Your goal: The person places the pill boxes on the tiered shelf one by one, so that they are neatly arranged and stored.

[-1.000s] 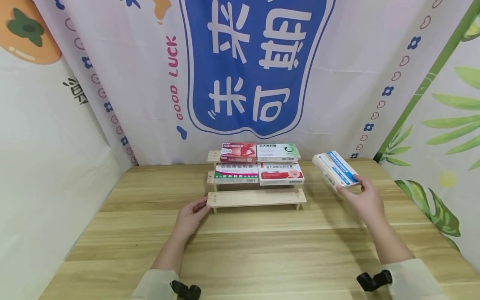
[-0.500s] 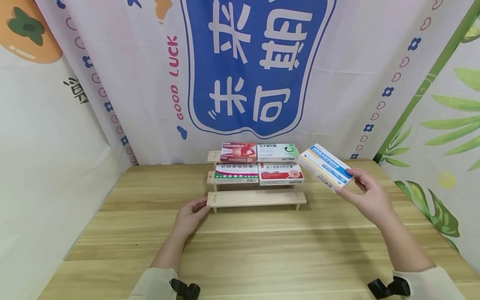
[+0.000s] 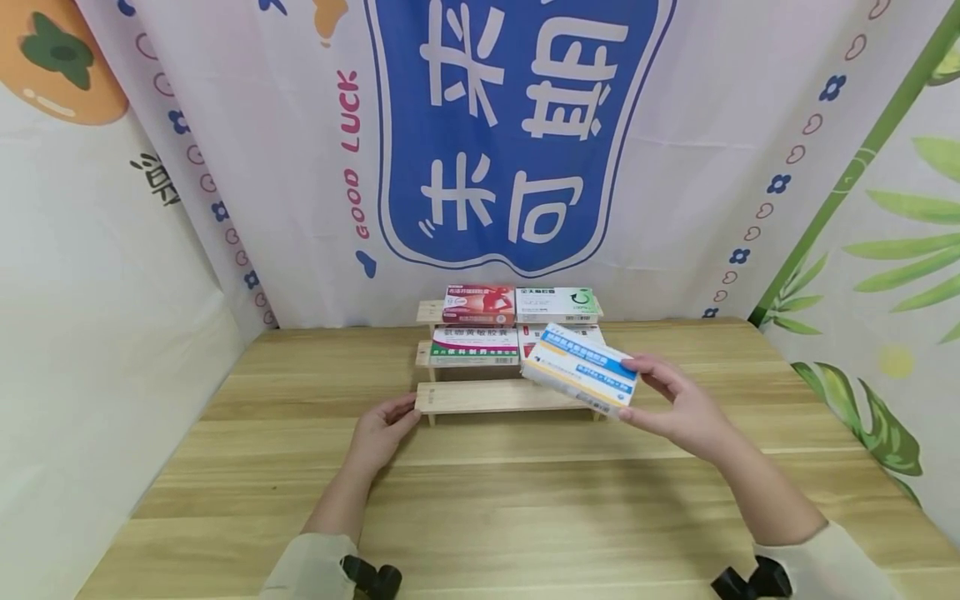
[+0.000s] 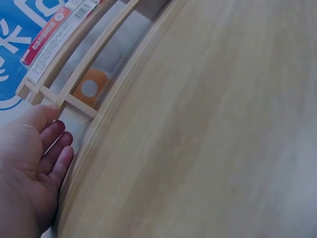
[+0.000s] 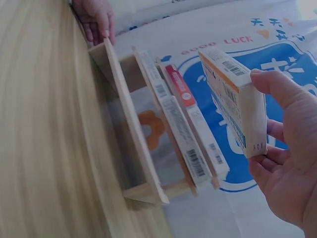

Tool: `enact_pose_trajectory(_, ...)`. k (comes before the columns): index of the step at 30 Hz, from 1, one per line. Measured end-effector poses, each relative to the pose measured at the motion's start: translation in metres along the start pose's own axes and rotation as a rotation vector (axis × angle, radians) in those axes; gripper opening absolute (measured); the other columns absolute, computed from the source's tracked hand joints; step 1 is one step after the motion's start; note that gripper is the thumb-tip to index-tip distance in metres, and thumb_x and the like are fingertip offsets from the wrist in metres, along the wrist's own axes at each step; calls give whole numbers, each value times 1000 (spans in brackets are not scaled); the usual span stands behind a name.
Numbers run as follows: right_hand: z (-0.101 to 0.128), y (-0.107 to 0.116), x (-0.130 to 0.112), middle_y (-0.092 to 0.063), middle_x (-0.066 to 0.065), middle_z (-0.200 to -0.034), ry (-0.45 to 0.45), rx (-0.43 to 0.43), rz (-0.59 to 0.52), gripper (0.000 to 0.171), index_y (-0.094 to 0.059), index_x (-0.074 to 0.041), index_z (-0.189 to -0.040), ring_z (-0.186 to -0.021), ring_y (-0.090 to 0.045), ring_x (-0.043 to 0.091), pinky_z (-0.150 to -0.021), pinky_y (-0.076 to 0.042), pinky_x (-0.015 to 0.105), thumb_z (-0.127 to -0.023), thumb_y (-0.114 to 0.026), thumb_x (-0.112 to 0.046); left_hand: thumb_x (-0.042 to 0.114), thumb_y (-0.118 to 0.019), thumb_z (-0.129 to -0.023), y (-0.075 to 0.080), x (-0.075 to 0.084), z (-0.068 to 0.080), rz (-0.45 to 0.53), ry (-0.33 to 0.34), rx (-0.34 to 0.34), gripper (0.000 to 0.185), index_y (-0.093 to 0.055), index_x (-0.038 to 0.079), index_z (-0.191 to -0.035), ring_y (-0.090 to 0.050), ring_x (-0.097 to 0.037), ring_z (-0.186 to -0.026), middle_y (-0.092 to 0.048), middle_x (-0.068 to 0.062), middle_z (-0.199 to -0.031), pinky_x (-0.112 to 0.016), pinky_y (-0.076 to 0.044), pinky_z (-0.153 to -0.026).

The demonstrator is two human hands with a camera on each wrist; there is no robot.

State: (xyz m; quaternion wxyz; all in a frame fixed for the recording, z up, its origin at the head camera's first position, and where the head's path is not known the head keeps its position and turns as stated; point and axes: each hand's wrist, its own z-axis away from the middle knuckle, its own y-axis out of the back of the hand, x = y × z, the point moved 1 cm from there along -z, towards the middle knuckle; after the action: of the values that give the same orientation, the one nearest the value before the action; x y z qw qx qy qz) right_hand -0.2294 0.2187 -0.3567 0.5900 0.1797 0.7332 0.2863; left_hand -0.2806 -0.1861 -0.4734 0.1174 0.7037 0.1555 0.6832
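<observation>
A three-tier wooden display rack (image 3: 465,398) stands on the table. My left hand (image 3: 381,429) holds the left end of its lowest plank, thumb and forefinger at the corner; the other fingers (image 4: 58,148) are loosely bent. Above the right part of that bare plank, my right hand (image 3: 678,408) grips a blue-and-white medicine box (image 3: 581,367) by its right end, thumb on one side and fingers on the other. The box is tilted and partly covers a red-and-white medicine box (image 3: 592,333) on the middle tier. A purple-and-green medicine box (image 3: 474,346) lies beside that one.
On the top tier sit a red medicine box (image 3: 478,304) and a white-and-green medicine box (image 3: 556,305). Behind the rack hangs a printed cloth (image 3: 675,208) along the back of the wooden table (image 3: 480,508). More printed cloth (image 3: 90,275) borders the left side.
My right hand has carried the blue-and-white box leftward from beside the rack to above the lowest plank, turning it slightly. My left hand has stayed at the rack's left end.
</observation>
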Motion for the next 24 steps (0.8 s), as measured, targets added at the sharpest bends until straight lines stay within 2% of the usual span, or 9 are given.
enact_pose_trajectory(9,-3,-34,7,-35,0,-135,67,-97,-28,60,-48,-32,-116,-122,-37,28,-99,-33,48,-62,-73,-42,32,-61,-79,0,-1,1,14,-5,-3,36,-58,16,-111,-53,-15,-107,-60,-3,-113,-34,-43,-93)
enact_pose_trajectory(15,-8,-53,12,-34,-1,-137,86,-115,22,64,-48,-34,-116,-128,-29,28,-99,-34,47,-58,-72,-49,33,-61,-79,0,-1,0,8,-3,-8,37,-57,16,-111,-53,-16,-107,-60,-3,-113,-34,-42,-93)
enact_pose_trajectory(21,-18,-70,18,-39,-2,-133,123,-112,74,63,-49,-34,-116,-121,-39,24,-95,-39,45,-59,-71,-51,34,-61,-78,0,-1,0,8,3,-9,37,-57,17,-111,-53,-16,-107,-60,-3,-113,-34,-42,-93)
enact_pose_trajectory(24,-23,-78,19,-41,-3,-131,128,-119,74,62,-50,-31,-115,-119,-41,23,-97,-37,46,-59,-72,-50,33,-61,-78,0,-1,0,9,1,-9,36,-57,16,-111,-53,-16,-106,-60,-3,-112,-34,-42,-93)
